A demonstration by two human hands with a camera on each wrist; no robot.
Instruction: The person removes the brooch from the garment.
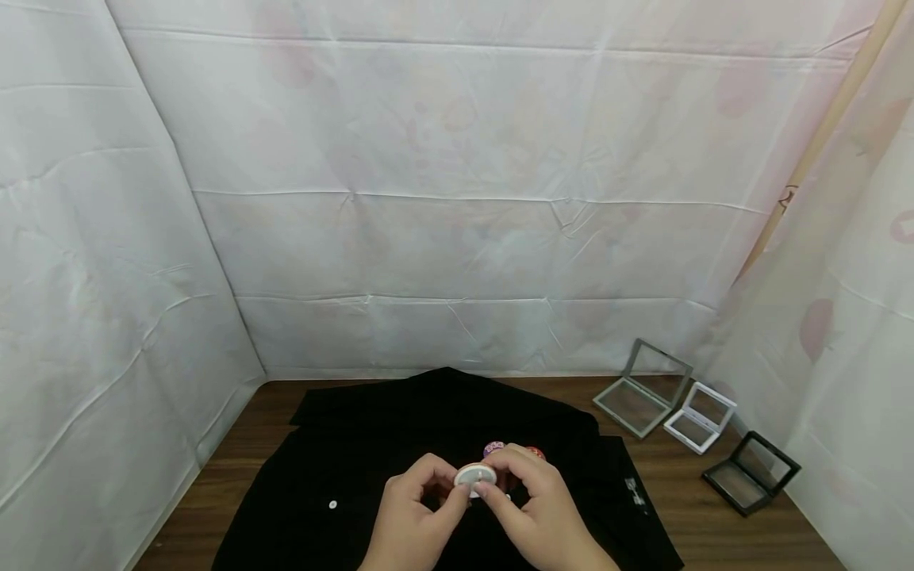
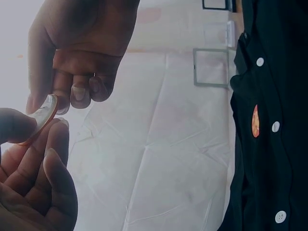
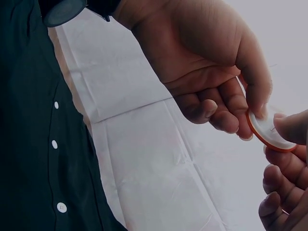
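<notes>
Both hands meet over a black button-up shirt (image 1: 428,412) spread on the wooden table. Between them is a round pin badge (image 1: 474,474), its white back facing up. An orange rim shows on this badge (image 3: 269,132) in the right wrist view, with a thin metal pin on its back. My left hand (image 1: 414,511) pinches the left edge between thumb and fingers. The right hand (image 1: 531,500) pinches the opposite edge, thumb on the back. Just behind the right fingers, a purple badge (image 1: 493,448) and a red badge (image 1: 536,452) lie on the shirt, partly hidden.
Three folding square mirrors stand open at the right: a grey one (image 1: 635,408), a white one (image 1: 694,432) and a black one (image 1: 743,482). White sheets (image 1: 457,238) hang around the table (image 1: 793,547). A white shirt button (image 1: 332,504) shows left of the hands.
</notes>
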